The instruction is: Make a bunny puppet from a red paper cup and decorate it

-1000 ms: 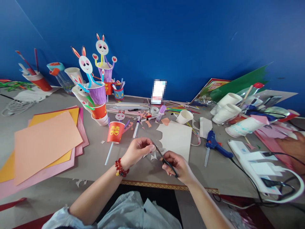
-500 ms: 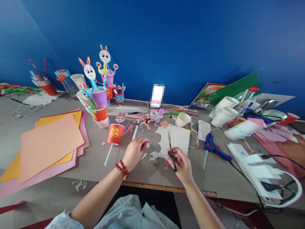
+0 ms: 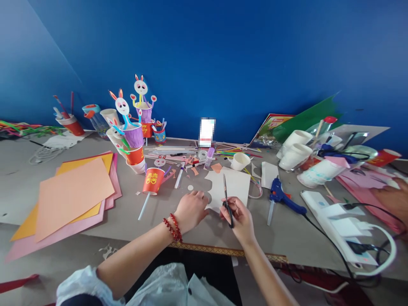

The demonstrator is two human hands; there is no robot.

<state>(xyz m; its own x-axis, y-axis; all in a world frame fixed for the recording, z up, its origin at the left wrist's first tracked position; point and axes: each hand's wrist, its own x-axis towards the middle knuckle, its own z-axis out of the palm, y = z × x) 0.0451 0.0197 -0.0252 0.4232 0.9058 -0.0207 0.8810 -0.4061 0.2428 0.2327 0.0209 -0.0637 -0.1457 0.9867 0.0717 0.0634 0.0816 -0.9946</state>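
Observation:
My right hand (image 3: 239, 217) is wrapped round the dark handles of a pair of scissors (image 3: 225, 187). Their blades point away from me, over a white sheet of paper (image 3: 239, 182) whose left edge is cut in round bites. Palm down, my left hand (image 3: 193, 209) rests on the table at the sheet's lower left corner. Its fingers are spread toward the paper, and what lies under them is hidden. A small white paper disc (image 3: 190, 187) lies just beyond my left knuckles. To the left, a red paper cup (image 3: 153, 182) with a rabbit face stands on a straw.
A blue glue gun (image 3: 282, 196) and a white power strip (image 3: 334, 229) with cords are on the right. Rabbit cup figures (image 3: 132, 135) stand at left behind stacked coloured paper (image 3: 76, 197). Pens and scraps line the back. Another person's hand (image 3: 390, 199) is at far right.
My left hand has let go of the white disc, which now lies on the table. That hand moved right and down, over the paper scraps. My right hand keeps the scissors nearly still.

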